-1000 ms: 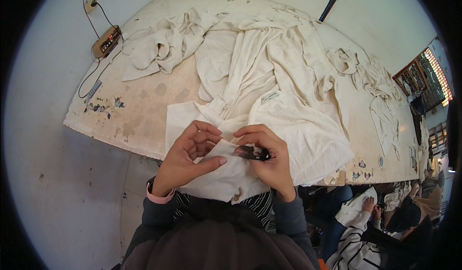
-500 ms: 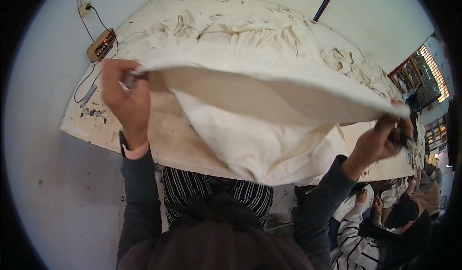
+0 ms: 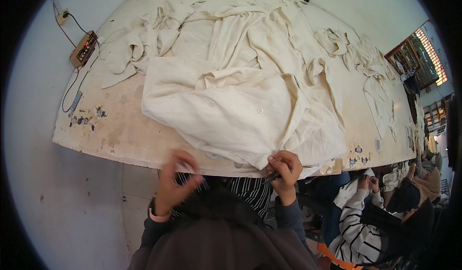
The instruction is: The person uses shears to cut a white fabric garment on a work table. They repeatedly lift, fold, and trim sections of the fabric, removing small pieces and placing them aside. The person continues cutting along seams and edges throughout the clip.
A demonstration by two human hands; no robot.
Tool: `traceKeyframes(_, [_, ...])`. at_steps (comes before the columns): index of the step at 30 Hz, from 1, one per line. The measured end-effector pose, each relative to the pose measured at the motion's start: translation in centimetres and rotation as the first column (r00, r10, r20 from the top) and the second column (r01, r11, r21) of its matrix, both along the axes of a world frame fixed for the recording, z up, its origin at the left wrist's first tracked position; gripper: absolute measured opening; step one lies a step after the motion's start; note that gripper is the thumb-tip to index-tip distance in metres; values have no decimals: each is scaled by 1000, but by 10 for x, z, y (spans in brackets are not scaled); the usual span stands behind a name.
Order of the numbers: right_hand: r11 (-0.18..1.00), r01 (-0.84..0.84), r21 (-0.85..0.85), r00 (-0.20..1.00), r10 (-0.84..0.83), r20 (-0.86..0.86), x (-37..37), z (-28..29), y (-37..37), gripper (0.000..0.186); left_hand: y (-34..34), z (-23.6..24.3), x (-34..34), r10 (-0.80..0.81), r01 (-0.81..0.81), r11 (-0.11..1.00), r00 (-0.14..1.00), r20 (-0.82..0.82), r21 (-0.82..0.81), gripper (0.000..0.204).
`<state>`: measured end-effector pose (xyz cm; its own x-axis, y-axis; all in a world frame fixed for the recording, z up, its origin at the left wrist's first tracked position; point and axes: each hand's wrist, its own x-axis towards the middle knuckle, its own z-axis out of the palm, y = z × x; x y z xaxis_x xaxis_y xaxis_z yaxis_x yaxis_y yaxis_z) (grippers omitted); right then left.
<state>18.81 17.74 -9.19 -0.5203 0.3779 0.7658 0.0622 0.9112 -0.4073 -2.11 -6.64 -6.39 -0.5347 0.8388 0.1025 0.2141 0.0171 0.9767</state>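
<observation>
A cream shirt (image 3: pixel 231 101) with small pale buttons lies rumpled across the table, its lower part folded toward me. My right hand (image 3: pixel 287 171) pinches the shirt's near edge between thumb and fingers at the table's front. Under those fingers a small dark tool (image 3: pixel 272 177) shows, its kind partly hidden by the hand. Off the cloth, my left hand (image 3: pixel 178 183) hovers just before the table's front edge, fingers curved and apart, slightly blurred, with nothing seen in it.
The pale, stained table (image 3: pixel 120 135) has a worn front edge. More cream cloth (image 3: pixel 378 87) lies at the right. A brown box with red lights (image 3: pixel 83 49) and its cable sit at the left wall. Another person in a striped sleeve (image 3: pixel 353 229) sits at the lower right.
Both hands held the shirt raised and spread wide; it now lies on the table. My left hand has let go and come down toward me; my right has moved inward with the edge.
</observation>
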Motion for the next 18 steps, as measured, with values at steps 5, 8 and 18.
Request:
traceKeyframes(5, [996, 10, 89, 997, -3, -76, 1, 18, -14, 40, 62, 11, 54, -518, 508, 847, 722, 458, 157, 56])
traceKeyframes(8, [985, -82, 153, 996, 87, -29, 7, 35, -26, 35, 75, -7, 70, -341, 200, 937, 707, 620, 287, 52])
traceKeyframes(18, [746, -151, -648, 907, 366, 210, 18, 85, -42, 48, 98, -8, 72, -201, -44, 970, 397, 896, 238, 42])
